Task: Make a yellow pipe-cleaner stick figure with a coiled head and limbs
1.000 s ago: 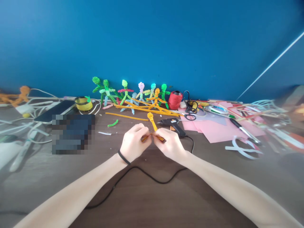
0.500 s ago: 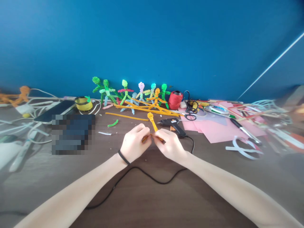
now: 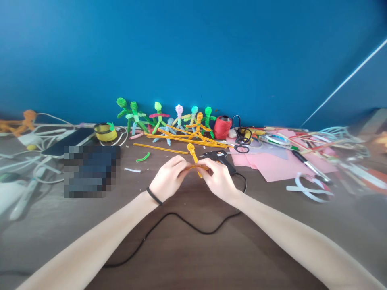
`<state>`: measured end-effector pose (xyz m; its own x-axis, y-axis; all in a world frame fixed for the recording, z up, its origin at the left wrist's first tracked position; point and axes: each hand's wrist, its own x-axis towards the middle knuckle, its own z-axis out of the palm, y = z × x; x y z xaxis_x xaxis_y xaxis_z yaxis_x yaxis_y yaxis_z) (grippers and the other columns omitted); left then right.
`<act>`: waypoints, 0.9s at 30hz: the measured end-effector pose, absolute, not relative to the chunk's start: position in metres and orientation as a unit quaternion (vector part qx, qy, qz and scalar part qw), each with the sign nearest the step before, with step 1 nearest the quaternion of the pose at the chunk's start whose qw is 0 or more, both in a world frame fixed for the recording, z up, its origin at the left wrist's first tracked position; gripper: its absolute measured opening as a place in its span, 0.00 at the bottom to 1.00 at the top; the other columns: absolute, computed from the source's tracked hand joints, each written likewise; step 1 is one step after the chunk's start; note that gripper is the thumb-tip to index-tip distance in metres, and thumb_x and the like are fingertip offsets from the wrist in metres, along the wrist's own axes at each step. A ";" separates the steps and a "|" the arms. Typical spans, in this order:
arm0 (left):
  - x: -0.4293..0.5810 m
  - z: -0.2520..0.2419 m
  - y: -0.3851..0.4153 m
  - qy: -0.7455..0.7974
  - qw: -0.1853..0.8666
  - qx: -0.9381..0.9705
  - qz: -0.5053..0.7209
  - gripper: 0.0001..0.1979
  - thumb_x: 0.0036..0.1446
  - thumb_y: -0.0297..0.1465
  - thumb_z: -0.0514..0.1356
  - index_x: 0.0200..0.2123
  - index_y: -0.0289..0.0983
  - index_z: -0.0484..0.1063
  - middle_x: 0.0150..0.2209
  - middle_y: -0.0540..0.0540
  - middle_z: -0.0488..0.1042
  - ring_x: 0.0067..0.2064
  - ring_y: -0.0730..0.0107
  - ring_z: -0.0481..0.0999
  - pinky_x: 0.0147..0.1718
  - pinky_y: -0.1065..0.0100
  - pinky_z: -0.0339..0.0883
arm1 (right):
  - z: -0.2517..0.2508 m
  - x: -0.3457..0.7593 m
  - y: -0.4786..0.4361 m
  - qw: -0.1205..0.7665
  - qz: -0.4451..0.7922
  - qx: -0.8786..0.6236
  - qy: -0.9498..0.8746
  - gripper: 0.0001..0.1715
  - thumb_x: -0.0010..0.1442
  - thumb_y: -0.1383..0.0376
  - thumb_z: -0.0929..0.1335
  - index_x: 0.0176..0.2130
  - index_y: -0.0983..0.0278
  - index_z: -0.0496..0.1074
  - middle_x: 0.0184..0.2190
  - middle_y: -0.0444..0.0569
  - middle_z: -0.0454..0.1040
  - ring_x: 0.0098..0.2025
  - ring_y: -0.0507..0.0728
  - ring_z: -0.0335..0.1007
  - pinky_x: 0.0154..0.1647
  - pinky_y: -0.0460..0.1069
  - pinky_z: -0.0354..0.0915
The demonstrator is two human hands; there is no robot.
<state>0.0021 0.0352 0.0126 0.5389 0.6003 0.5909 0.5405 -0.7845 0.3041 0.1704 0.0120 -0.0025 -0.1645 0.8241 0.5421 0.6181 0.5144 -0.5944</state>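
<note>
Left hand [image 3: 167,179] and right hand [image 3: 218,178] pinched an orange pipe-cleaner figure [image 3: 193,155] with closed fingertips above the wooden table [image 3: 193,249]. Bare tabletop lay nearer the body; a glue gun [image 3: 220,158] sat just behind. No readable writing.

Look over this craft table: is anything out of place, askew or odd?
Mostly clutter. A green pipe cleaner scrap and a white paper scrap lie loose on the table. The glue gun lies on its side right behind the hands, its black cord looping under the forearms.
</note>
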 end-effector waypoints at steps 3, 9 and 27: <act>0.001 0.012 0.037 0.319 0.059 0.883 0.339 0.06 0.53 0.25 0.53 0.33 0.37 0.68 0.32 0.47 0.69 0.34 0.71 0.69 0.35 0.70 0.65 | -0.004 0.171 0.013 0.437 0.119 -0.483 -0.749 0.09 0.57 0.65 0.61 0.35 0.62 0.69 0.30 0.46 0.73 0.30 0.52 0.67 0.32 0.46 0.62; 0.001 0.010 0.037 0.330 0.103 0.872 0.346 0.10 0.51 0.24 0.55 0.38 0.38 0.67 0.34 0.47 0.68 0.31 0.75 0.68 0.32 0.71 0.66 | -0.006 0.172 0.015 0.442 0.122 -0.491 -0.741 0.08 0.57 0.63 0.61 0.36 0.62 0.67 0.32 0.47 0.73 0.30 0.52 0.68 0.33 0.46 0.63; -0.001 0.015 0.044 0.438 0.330 0.780 0.302 0.11 0.52 0.36 0.52 0.29 0.37 0.70 0.27 0.49 0.73 0.28 0.72 0.70 0.29 0.71 0.64 | -0.002 0.172 0.015 0.413 0.033 -0.499 -0.761 0.05 0.55 0.67 0.64 0.27 0.63 0.67 0.26 0.46 0.69 0.32 0.55 0.61 0.35 0.49 0.57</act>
